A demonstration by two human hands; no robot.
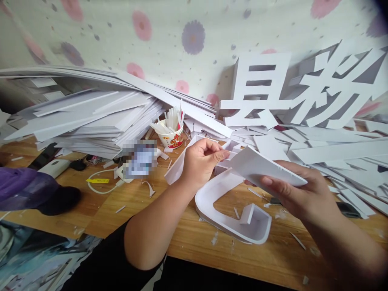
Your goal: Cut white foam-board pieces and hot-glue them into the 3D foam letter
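Observation:
My left hand [201, 161] is closed around the upper end of a long white foam-board strip [260, 167], with a flat white piece sticking out below its palm. My right hand [295, 190] pinches the strip's other end, thumb on top, so the strip bends in the air between both hands. Below them a curved white foam letter shape [226, 212] with raised side walls lies on the wooden table [145, 210].
A tall stack of white boards [87, 117] fills the back left. A paper cup of white sticks [170, 135] stands behind my left hand. Large white cut-out characters [263, 91] lean on the flowered wall. Loose strips lie at right; a purple cap [24, 188] lies at left.

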